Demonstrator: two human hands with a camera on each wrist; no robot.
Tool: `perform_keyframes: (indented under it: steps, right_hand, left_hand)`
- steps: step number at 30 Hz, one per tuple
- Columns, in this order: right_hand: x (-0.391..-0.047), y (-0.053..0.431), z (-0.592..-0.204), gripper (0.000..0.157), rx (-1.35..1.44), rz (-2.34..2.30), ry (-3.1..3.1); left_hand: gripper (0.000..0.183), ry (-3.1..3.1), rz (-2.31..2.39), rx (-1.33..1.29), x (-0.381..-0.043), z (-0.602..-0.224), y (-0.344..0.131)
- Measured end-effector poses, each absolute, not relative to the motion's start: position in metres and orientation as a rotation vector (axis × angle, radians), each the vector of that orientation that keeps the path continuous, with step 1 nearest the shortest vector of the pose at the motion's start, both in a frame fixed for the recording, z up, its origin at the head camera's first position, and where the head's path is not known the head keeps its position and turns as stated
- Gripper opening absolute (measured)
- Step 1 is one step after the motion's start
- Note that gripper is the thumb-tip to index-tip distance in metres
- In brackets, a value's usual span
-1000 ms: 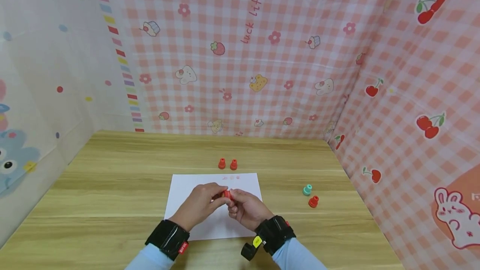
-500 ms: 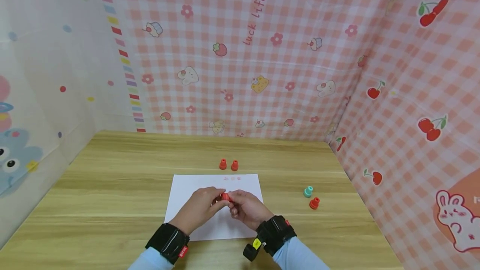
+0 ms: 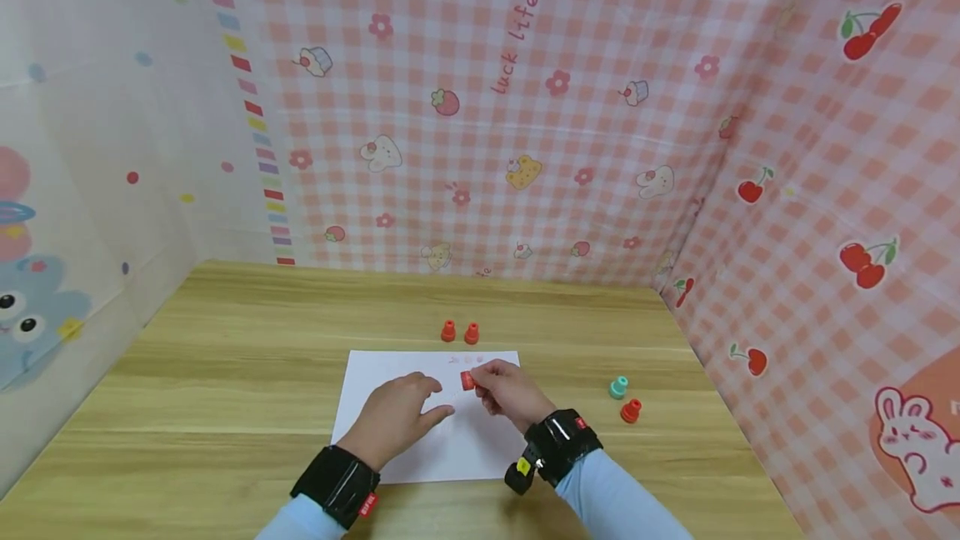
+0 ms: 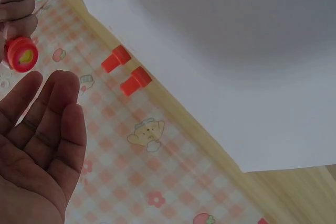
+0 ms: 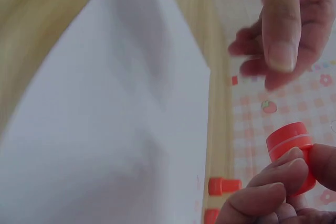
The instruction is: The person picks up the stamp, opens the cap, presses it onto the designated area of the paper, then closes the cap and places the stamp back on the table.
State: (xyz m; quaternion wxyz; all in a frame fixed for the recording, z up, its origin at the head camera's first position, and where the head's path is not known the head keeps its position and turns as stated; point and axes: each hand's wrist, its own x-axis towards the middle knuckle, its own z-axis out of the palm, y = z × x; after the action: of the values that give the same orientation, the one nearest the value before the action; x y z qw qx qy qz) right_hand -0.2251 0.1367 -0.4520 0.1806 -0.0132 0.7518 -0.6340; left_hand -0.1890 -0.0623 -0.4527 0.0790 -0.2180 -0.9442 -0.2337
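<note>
My right hand point(image 3: 516, 394) pinches a small red toy stamp point(image 3: 468, 380) between thumb and fingers, above a white sheet of paper point(image 3: 375, 457). In the left wrist view the round face of this stamp point(image 4: 22, 55) shows a yellow shape inside a red rim. Its wide end point(image 5: 287, 139) points away from the fingers in the right wrist view. To the left, my left hand point(image 3: 393, 415) hovers over the paper with thumb and fingers spread apart, holding nothing. Several faint red prints point(image 3: 467, 359) mark the paper near its far edge.
Two red stamps point(image 3: 460, 332) stand on the wooden table point(image 3: 225, 373) just beyond the paper's far edge. Right of the paper are a teal stamp point(image 3: 618, 387) and another red stamp point(image 3: 632, 411). Checked cloth point(image 3: 420, 123) hangs behind the table and along its right side.
Both hands were together on the red stamp. My left hand has let go and its fingers have spread; my right hand has moved slightly right and away from me with the stamp.
</note>
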Motion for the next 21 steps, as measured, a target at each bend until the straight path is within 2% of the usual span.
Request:
perform_keyframes:
  steps: [14,21]
  right_hand:
    - [-0.266,0.161,-0.438,0.016,-0.121,-1.130,2.839]
    - [-0.293,0.170,-0.445,0.015,-0.343,-0.724,3.028]
  left_hand:
    - [0.029,-2.887,-0.516,-0.704,-0.187,-0.450,-0.065]
    - [0.029,-2.917,-0.485,-0.704,-0.185,-0.450,-0.065]
